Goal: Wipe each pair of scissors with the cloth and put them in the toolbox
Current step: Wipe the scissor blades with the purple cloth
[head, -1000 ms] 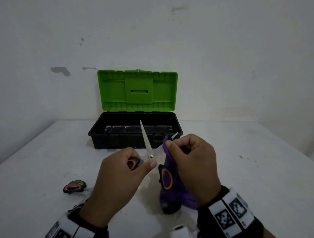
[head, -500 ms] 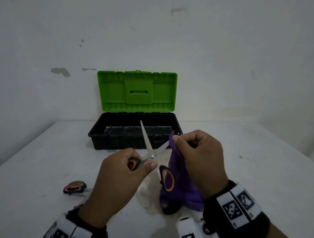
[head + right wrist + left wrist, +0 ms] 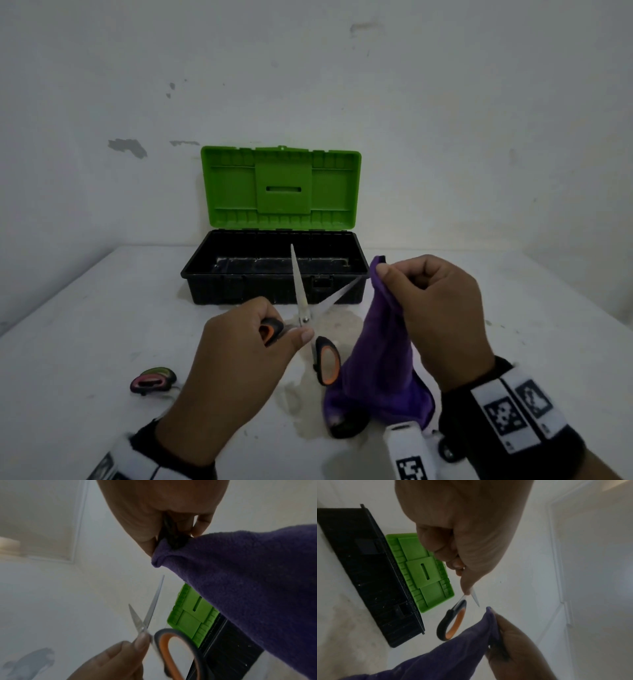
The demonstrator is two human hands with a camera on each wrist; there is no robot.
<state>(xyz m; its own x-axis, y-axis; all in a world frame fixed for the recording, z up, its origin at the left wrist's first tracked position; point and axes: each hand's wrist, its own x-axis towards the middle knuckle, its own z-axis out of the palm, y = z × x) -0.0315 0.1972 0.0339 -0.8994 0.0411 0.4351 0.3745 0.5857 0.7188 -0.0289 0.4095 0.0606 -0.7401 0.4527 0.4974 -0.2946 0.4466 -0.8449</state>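
My left hand (image 3: pixel 260 339) grips one handle of the black-and-orange scissors (image 3: pixel 303 308) and holds them up with the blades spread apart. The free handle (image 3: pixel 327 359) hangs below. To the right, my right hand (image 3: pixel 421 294) pinches the top of the purple cloth (image 3: pixel 380 359), which drapes down to the table. The cloth's top edge is just off the tip of the right blade. In the right wrist view the scissors (image 3: pixel 149 612) are below the cloth (image 3: pixel 240 581). The toolbox (image 3: pixel 270 274) stands open behind, black base and green lid (image 3: pixel 281 186) upright.
Another pair of scissors with pink-and-green handles (image 3: pixel 152 378) lies on the white table (image 3: pixel 102 308) at the left. A dark handle (image 3: pixel 346 423) pokes out under the cloth's lower edge. The wall rises right behind the toolbox.
My right hand has slid the cloth up and to the right along the right blade, clear of its tip. The left hand and scissors have stayed almost still.
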